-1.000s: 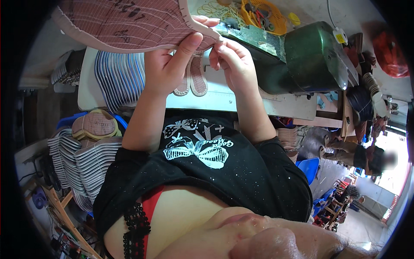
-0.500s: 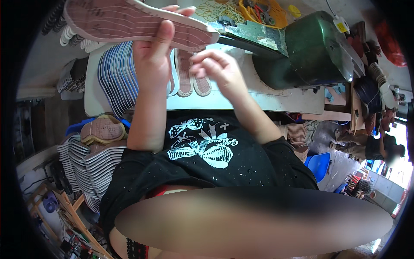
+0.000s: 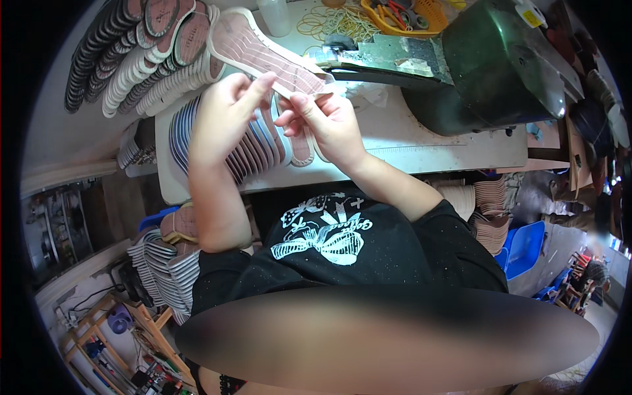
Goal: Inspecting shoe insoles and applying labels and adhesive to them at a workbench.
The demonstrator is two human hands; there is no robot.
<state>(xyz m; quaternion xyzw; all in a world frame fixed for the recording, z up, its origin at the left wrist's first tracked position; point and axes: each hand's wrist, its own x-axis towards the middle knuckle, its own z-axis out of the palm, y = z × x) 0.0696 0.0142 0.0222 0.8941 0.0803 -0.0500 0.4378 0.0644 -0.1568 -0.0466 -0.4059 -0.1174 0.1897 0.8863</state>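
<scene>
A pink shoe sole with a white edging and pale lines across it is held up over the table. My right hand pinches its narrow near end, thumb on top, where a bit of the white edging sticks out. Beside the sole's left edge, my left hand is closed with bent fingers, its thumb against the edge; its fingertips are partly hidden. Below the hands, a row of blue-edged soles stands on the white table, and another pink sole lies next to it.
A green machine with a flat arm occupies the table's right. Behind are a yellow basket of tools, tangled yellow bands and a clear cup. Stacked soles fill the far left. A blue stool stands right.
The sole has turned, its wide end now pointing away. My right hand has closed on the near end, and my left hand has shifted from across its middle to its left edge. The view has shifted.
</scene>
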